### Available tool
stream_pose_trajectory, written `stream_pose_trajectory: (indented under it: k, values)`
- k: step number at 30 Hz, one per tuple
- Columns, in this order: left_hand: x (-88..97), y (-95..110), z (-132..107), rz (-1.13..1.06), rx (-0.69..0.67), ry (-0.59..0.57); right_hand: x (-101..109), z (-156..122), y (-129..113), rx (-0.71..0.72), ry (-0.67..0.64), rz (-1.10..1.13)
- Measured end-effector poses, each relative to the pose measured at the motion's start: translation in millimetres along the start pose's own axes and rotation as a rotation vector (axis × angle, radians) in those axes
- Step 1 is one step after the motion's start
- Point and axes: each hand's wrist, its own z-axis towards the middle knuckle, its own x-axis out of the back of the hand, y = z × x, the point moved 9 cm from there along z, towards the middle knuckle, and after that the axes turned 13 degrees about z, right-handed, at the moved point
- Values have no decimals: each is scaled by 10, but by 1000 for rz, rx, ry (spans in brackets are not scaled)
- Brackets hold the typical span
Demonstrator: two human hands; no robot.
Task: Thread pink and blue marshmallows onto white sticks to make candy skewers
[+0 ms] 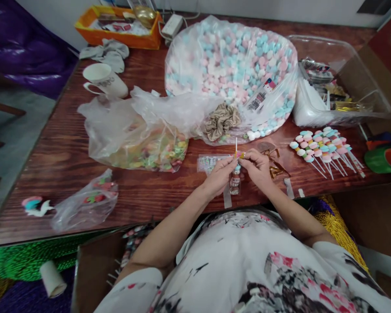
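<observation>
Both my hands meet near the table's front edge, around a marshmallow stick (235, 179) in a clear wrapper. Its white stick points away from me, and the wrapped end hangs toward me. My left hand (220, 174) pinches the wrapper's neck. From the other side, the fingertips of my right hand (256, 168) close on a small gold and pink strip (240, 154) at that neck; its exact kind is hard to make out. Printed clear wrappers (207, 163) lie beside my left hand. Gold ribbon pieces (276, 168) lie right of my right hand.
A big bag of pastel marshmallows (234, 56) fills the back. Left are a bag of colourful candies (159, 150), a mug (106, 81) and a small bag (87, 204). On the right lie finished-looking marshmallow sticks (326, 145), a clear bin (342, 115) and green tape (379, 161).
</observation>
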Motion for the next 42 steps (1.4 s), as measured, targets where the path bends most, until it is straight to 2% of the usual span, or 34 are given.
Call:
stream_pose_trajectory:
  k: [6, 8, 10, 12, 14, 17, 19, 22, 24, 25, 26, 29, 31, 32, 34, 37, 40, 42]
  values:
    - [86, -2, -1, 210, 77, -168, -85, 9, -125, 104, -30, -65]
    - [106, -39, -15, 231, 125, -189, -38, 32, -186, 148, -27, -94]
    - [103, -98, -43, 231, 176, -198, 11, 38, -302, 236, -57, -223]
    - [88, -135, -69, 215, 187, -200, -31, 0, -419, 354, -189, -459]
    - [57, -163, -101, 209, 183, -228, -145, -103, -448, 470, -405, -719]
    - [0, -235, -185, 238, 222, -340, -234, -292, -419, 598, -629, -912]
    - [-27, -294, -263, 254, 276, -430, -253, -401, -447, 675, -670, -904]
    - [-70, -338, -387, 344, 319, -570, -288, -543, -508, 771, -643, -879]
    - [-80, -303, -424, 559, 239, -614, -313, -581, -488, 750, -599, -905]
    - [-71, -259, -416, 719, 155, -593, -321, -577, -450, 704, -577, -925]
    - [-58, -189, -396, 894, 44, -538, -322, -558, -398, 638, -554, -945]
    - [-80, 94, -385, 1332, -355, -280, -278, -459, -224, 378, -482, -938]
    - [-115, 195, -415, 1458, -519, -172, -248, -416, -151, 228, -448, -910]
    - [-111, 213, -414, 1467, -540, -148, -238, -408, -162, 198, -423, -912]
    - [-43, 210, -369, 1371, -465, -139, -243, -430, -275, 251, -377, -946]
    - [111, 57, -292, 1020, -138, -220, -288, -570, -468, 479, -378, -965]
    - [124, -242, -374, 701, 253, -391, -263, -722, -441, 609, -427, -911]
    - [68, -343, -457, 633, 364, -482, -238, -786, -336, 617, -464, -872]
